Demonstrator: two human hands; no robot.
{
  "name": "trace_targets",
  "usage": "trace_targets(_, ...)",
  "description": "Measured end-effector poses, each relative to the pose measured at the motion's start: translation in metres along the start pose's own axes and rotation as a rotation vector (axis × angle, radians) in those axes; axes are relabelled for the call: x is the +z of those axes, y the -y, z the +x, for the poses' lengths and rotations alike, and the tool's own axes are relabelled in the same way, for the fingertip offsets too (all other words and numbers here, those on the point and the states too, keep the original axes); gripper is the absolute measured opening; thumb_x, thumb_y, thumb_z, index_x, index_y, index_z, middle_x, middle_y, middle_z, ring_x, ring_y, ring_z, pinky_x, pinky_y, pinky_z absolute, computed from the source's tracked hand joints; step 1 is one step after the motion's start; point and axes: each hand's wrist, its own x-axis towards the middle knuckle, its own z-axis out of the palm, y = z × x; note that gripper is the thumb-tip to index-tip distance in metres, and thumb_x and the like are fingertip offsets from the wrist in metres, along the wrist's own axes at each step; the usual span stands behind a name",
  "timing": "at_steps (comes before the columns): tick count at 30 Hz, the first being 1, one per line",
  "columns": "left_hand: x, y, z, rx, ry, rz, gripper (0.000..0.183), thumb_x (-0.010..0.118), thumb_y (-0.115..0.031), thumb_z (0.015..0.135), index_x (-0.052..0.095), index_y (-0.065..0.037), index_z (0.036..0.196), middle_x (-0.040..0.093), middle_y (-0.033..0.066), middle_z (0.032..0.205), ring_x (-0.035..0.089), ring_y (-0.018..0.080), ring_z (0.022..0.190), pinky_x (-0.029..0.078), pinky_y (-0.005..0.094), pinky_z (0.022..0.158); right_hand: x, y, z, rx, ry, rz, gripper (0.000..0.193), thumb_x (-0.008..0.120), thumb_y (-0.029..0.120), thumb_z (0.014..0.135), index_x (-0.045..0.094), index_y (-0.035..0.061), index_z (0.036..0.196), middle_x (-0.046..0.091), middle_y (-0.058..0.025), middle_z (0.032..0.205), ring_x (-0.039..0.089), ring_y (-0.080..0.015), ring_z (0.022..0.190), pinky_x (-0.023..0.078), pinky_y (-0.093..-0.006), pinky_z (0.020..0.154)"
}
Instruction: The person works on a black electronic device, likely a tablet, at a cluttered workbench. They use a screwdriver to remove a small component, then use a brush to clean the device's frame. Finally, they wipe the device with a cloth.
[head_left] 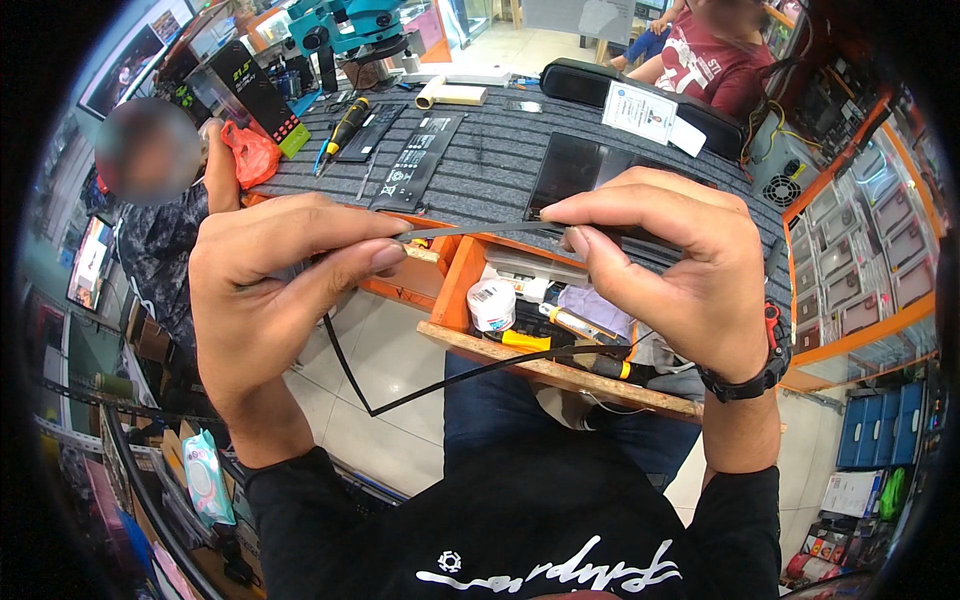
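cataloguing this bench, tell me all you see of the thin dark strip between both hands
The thin dark plastic-looking strip runs nearly level between the bare left hand and bare right hand, both pinching it. Below, a similar black length bends sharply and crosses before the open orange wooden drawer; the hands hide whether they join.

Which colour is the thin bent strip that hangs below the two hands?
The thin bent strip is black; it shows best in the head view.

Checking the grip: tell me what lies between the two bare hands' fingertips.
Head view: a thin, narrow grey strip runs from the left hand to the right hand.
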Motion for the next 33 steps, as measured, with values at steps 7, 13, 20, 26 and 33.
trace_targets(7, -0.013, 0.002, 0.004, 0.099, 0.114, 0.066, 0.015, 0.077, 0.001, 0.083, 0.077, 0.007, 0.098, 0.075, 0.0141, 0.079, 0.073, 0.0193, 0.072, 0.054, 0.0284, 0.07, -0.004, -0.001, -0.002, 0.03, 0.0, -0.007, 0.02, 0.072, -0.005, 0.083, 0.079, -0.0008, 0.102, 0.075, -0.0112, 0.087, 0.072, -0.0162, 0.077, 0.054, -0.027, 0.07)
trace_targets(13, -0.007, 0.001, 0.002, 0.033, 0.039, 0.025, 0.01, 0.078, -0.002, 0.084, 0.081, -0.001, 0.093, 0.076, 0.0062, 0.076, 0.073, 0.015, 0.072, 0.026, 0.0347, 0.107, -0.003, -0.001, -0.001, -0.008, -0.01, -0.026, 0.02, 0.073, -0.004, 0.082, 0.079, -0.0008, 0.101, 0.074, -0.0103, 0.086, 0.069, -0.0145, 0.073, 0.053, -0.0263, 0.068)
trace_targets(20, -0.004, -0.001, 0.004, 0.093, 0.062, 0.012, 0.017, 0.075, 0.002, 0.085, 0.078, 0.007, 0.1, 0.075, 0.0135, 0.08, 0.073, 0.0187, 0.073, 0.055, 0.0278, 0.071, 0.002, 0.0, 0.0, 0.029, -0.01, 0.033, 0.016, 0.073, -0.004, 0.081, 0.077, -0.0009, 0.096, 0.071, -0.0065, 0.081, 0.061, -0.0096, 0.066, 0.048, -0.0244, 0.063)
trace_targets(26, -0.008, 0.0, 0.004, 0.093, 0.076, 0.02, 0.017, 0.075, 0.003, 0.084, 0.077, 0.007, 0.1, 0.075, 0.0137, 0.081, 0.073, 0.0191, 0.073, 0.054, 0.0282, 0.071, 0.003, -0.001, -0.001, 0.005, -0.02, -0.005, 0.018, 0.072, -0.005, 0.081, 0.077, -0.0008, 0.097, 0.071, -0.0061, 0.081, 0.061, -0.0099, 0.067, 0.048, -0.0243, 0.063)
trace_targets(33, -0.009, 0.001, 0.004, 0.058, 0.068, -0.026, 0.016, 0.075, 0.002, 0.085, 0.077, 0.007, 0.099, 0.075, 0.0134, 0.08, 0.072, 0.019, 0.073, 0.054, 0.0283, 0.071, 0.001, -0.001, 0.001, -0.034, -0.022, -0.007, 0.022, 0.073, -0.007, 0.079, 0.077, -0.0004, 0.099, 0.071, -0.0071, 0.082, 0.062, -0.0111, 0.068, 0.048, -0.0243, 0.063)
